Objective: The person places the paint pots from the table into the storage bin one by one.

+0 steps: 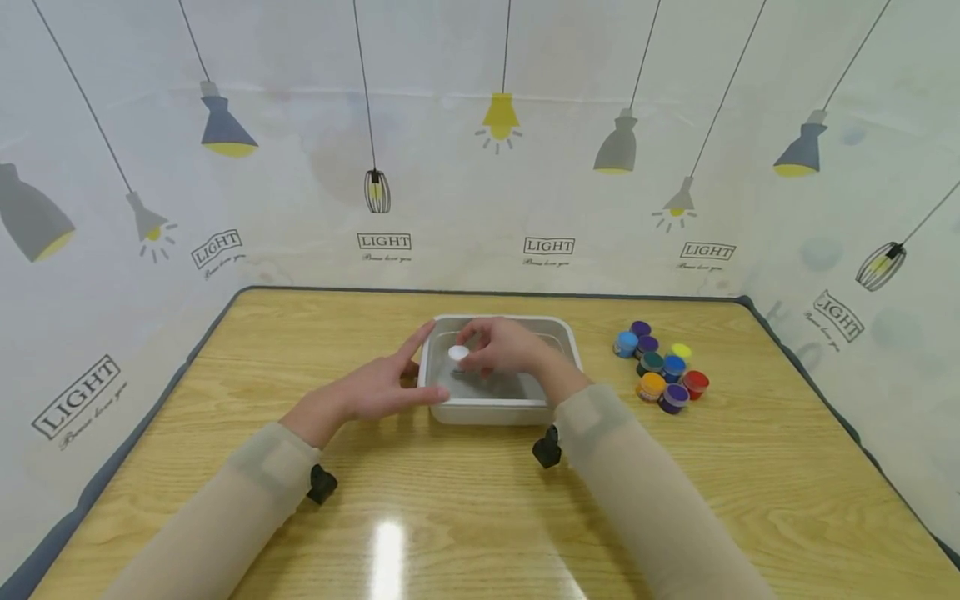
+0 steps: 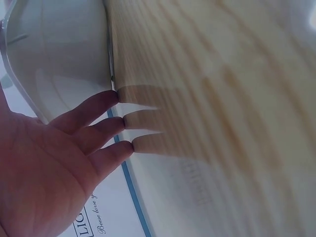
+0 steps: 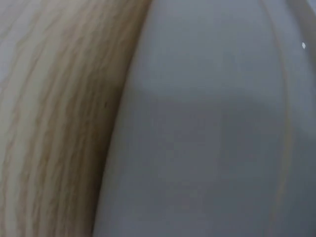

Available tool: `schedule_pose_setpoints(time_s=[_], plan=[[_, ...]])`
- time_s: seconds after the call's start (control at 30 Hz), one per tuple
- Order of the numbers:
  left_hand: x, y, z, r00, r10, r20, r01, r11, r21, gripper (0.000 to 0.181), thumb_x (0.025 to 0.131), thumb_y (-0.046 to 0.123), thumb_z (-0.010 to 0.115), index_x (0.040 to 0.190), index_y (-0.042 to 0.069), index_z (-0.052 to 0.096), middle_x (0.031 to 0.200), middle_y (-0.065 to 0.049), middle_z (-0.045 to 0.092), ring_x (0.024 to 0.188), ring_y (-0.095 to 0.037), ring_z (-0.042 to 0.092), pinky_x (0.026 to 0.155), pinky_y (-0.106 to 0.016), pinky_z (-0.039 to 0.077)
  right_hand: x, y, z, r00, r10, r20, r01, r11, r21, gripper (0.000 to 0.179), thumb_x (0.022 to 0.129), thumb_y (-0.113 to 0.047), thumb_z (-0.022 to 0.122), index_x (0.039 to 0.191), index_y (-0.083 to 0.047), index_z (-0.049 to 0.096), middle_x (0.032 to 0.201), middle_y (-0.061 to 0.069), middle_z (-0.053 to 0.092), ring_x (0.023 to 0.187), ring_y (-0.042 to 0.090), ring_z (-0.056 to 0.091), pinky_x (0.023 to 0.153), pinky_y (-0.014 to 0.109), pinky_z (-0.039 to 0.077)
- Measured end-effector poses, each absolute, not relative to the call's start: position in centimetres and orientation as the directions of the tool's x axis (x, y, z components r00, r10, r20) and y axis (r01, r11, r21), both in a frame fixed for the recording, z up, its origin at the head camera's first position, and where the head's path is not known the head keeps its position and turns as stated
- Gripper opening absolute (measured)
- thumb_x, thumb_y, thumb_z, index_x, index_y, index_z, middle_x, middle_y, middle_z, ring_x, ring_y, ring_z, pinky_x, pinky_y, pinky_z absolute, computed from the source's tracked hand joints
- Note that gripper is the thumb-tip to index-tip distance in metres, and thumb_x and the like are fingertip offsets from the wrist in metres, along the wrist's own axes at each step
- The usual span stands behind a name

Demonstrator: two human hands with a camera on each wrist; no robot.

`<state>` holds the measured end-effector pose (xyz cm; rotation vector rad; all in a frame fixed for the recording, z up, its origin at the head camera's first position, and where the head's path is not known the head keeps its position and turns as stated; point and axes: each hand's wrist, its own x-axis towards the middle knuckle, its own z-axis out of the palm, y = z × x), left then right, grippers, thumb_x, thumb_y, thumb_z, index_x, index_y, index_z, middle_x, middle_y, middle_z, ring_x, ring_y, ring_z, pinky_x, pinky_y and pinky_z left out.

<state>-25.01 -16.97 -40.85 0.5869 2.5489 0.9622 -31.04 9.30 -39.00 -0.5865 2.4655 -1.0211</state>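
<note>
A white rectangular basin [image 1: 491, 412] stands on the wooden table. My right hand [image 1: 504, 346] reaches down into it, fingertips pinching a small jar with a white round top [image 1: 458, 353]. Most of the jar's lower part is hard to make out. My left hand [image 1: 386, 385] steadies the basin's left side, its index finger along the left rim and its thumb at the front rim. In the left wrist view, three spread fingertips of the left hand [image 2: 59, 163] touch the tabletop beside the basin [image 2: 64, 49]. Only the basin's outer wall [image 3: 197, 123] and table show in the right wrist view.
To the right of the basin, several small paint jars [image 1: 673, 368] stand in a loose cluster, with blue, purple, green, yellow, orange and red among them. A lamp-patterned cloth wall [image 1: 450, 192] encloses the table [image 1: 450, 517] at the back and sides.
</note>
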Motion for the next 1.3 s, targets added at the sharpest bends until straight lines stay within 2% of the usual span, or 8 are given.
schedule_pose_setpoints(time_s=[0.2, 0.3, 0.5, 0.9, 1.3], plan=[[-25.0, -16.9, -40.7, -0.845, 0.502, -0.185, 0.248, 0.674, 0.695, 0.114, 0.098, 0.075, 0.066, 0.175, 0.043, -0.012, 0.157, -0.018, 0.063, 0.14, -0.031, 0.065, 0.113, -0.055, 0.053, -30.9, 8.8, -39.4, -0.83, -0.522, -0.196, -0.258, 0.672, -0.694, 0.034, 0.102, -0.021, 0.08, 0.134, -0.014, 0.071, 0.097, 0.004, 0.081, 0.077, 0.015, 0.072, 0.077, 0.027, 0.054], [-25.0, -16.9, -40.7, -0.843, 0.504, -0.185, 0.25, 0.674, 0.696, 0.114, 0.098, 0.075, 0.066, 0.175, 0.043, -0.012, 0.156, -0.017, 0.065, 0.136, -0.029, 0.067, 0.111, -0.053, 0.054, -30.8, 8.7, -39.6, -0.834, -0.512, -0.205, -0.245, 0.678, -0.693, 0.035, 0.105, -0.022, 0.076, 0.138, -0.013, 0.07, 0.102, 0.003, 0.081, 0.077, 0.016, 0.074, 0.076, 0.027, 0.055], [-24.9, -16.9, -40.7, -0.846, 0.501, -0.184, 0.245, 0.671, 0.7, 0.115, 0.098, 0.074, 0.067, 0.175, 0.044, -0.013, 0.158, -0.017, 0.063, 0.14, -0.03, 0.064, 0.116, -0.055, 0.05, -30.5, 8.5, -39.7, -0.844, -0.491, -0.215, -0.2, 0.662, -0.722, 0.038, 0.108, -0.019, 0.071, 0.146, -0.012, 0.067, 0.105, 0.004, 0.082, 0.077, 0.019, 0.076, 0.071, 0.028, 0.06], [-25.2, -16.8, -41.1, -0.845, 0.497, -0.199, 0.232, 0.675, 0.7, 0.115, 0.098, 0.076, 0.065, 0.174, 0.045, -0.014, 0.163, -0.019, 0.058, 0.147, -0.034, 0.06, 0.119, -0.059, 0.048, -30.5, 8.3, -40.0, -0.856, -0.468, -0.22, -0.182, 0.671, -0.719, 0.039, 0.11, -0.018, 0.069, 0.148, -0.013, 0.065, 0.105, 0.001, 0.081, 0.079, 0.019, 0.076, 0.073, 0.029, 0.06], [-25.1, -17.0, -41.1, -0.846, 0.497, -0.192, 0.233, 0.67, 0.705, 0.114, 0.098, 0.076, 0.066, 0.174, 0.046, -0.014, 0.162, -0.017, 0.059, 0.145, -0.033, 0.062, 0.117, -0.058, 0.05, -30.7, 8.6, -40.0, -0.852, -0.486, -0.196, -0.21, 0.66, -0.721, 0.039, 0.109, -0.021, 0.07, 0.147, -0.012, 0.066, 0.105, 0.003, 0.081, 0.078, 0.02, 0.076, 0.071, 0.029, 0.058]])
